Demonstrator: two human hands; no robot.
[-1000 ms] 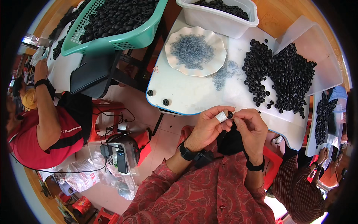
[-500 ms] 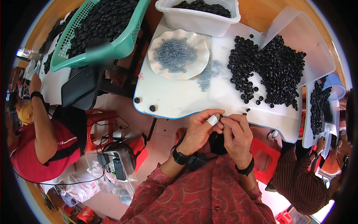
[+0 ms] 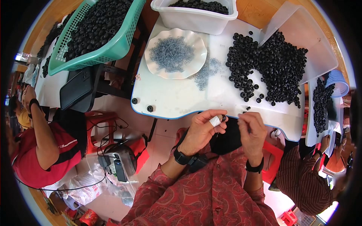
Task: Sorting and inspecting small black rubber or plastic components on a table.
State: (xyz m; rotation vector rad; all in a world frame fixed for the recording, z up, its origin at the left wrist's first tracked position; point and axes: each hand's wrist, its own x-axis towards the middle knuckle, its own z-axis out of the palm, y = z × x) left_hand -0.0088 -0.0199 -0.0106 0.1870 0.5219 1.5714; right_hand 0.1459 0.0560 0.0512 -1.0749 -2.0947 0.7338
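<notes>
My left hand [image 3: 202,130], with white tape round one finger, pinches a small black ring [image 3: 224,118] at the white table's [image 3: 169,101] near edge. My right hand [image 3: 252,132] is closed just to the right of it, fingertips close to the ring; what it holds is too small to tell. A big heap of black rings [image 3: 271,67] lies on the table beyond my hands. A white wavy plate [image 3: 175,54] holds small grey rings, and more grey rings [image 3: 209,71] are spilled beside it.
A white tub [image 3: 196,17] of black rings stands at the back. A green basket [image 3: 94,34] full of black rings sits at the left. Two black rings [image 3: 142,104] lie near the table's left edge. One person in red [image 3: 34,150] sits left, another in stripes [image 3: 305,180] right.
The view has shifted so table and hands sit lower and more to the right. My hands stay together at the table edge, and the right hand has drawn slightly away from the left.
</notes>
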